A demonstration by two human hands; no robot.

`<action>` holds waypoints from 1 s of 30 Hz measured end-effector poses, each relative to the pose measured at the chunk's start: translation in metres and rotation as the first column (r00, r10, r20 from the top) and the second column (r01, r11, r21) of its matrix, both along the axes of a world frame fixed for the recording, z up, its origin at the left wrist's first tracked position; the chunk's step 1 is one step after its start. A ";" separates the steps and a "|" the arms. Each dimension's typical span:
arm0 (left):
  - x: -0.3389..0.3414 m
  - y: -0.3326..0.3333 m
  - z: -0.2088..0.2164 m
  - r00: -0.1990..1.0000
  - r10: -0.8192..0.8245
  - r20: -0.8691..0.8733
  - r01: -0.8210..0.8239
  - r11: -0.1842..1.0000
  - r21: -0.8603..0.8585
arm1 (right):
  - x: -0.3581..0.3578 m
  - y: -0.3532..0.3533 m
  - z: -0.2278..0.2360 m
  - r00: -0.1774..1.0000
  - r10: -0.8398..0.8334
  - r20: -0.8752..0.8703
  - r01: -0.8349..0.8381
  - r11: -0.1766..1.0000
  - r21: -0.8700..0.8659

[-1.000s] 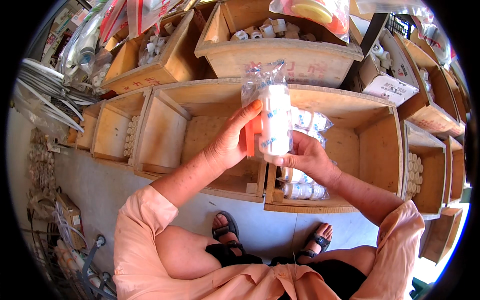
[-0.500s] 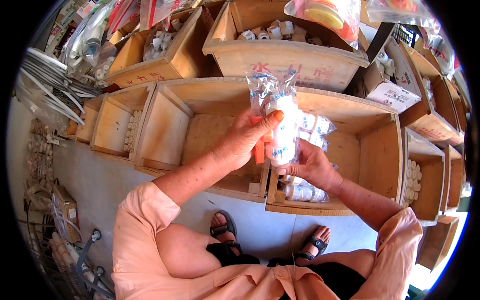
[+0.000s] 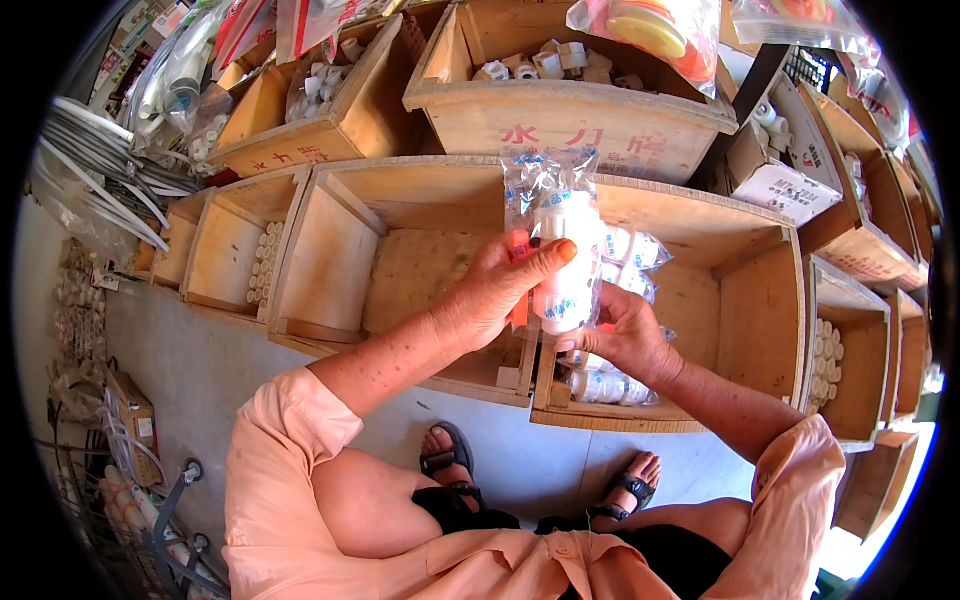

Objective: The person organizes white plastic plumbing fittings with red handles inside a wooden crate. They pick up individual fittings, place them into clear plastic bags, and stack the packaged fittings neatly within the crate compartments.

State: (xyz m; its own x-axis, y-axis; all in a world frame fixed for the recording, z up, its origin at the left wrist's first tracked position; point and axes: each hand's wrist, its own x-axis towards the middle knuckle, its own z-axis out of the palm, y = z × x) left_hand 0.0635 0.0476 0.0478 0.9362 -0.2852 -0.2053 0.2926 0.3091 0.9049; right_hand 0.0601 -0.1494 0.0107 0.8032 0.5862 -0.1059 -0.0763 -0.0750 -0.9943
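A clear plastic bag of white cylindrical pipe fittings (image 3: 568, 218) stands nearly upright between my hands, its loose top pointing away from me. My left hand (image 3: 495, 290) is closed round the bag's left side, thumb across the front. A flat orange piece (image 3: 518, 245) shows at that hand's fingers; its kind is unclear. At the bag's lower end, my right hand (image 3: 632, 335) grips the bottom right corner, thumb underneath. Similar bagged white fittings (image 3: 612, 386) lie stacked behind and below it, in the right wooden box (image 3: 745, 330), partly hidden by my right hand.
To the left is another wooden box (image 3: 320, 275). Smaller boxes with white fittings stand at far left (image 3: 265, 262) and far right (image 3: 826, 362). Behind sits a raised wooden bin (image 3: 570, 110) of fittings. Coiled grey pipes (image 3: 100, 160) lie left. My sandalled feet are on the grey floor (image 3: 520, 450).
My left hand has slid slightly lower on the bag, its thumb now lower across the front. The bag's top has spread into one wider flap. My right hand has barely moved.
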 end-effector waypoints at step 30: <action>0.005 0.011 -0.019 0.990 -0.138 0.025 0.127 0.959 0.253 | 0.059 -0.035 0.025 0.992 0.096 -0.080 -0.093 0.995 0.045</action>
State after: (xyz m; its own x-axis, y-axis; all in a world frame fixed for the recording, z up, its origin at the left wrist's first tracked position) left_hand 0.0684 0.0588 0.0287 0.9029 -0.3517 -0.2471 0.2754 0.0320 0.9608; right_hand 0.1189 -0.1843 0.0352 0.7337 0.6642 -0.1435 -0.1525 -0.0449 -0.9873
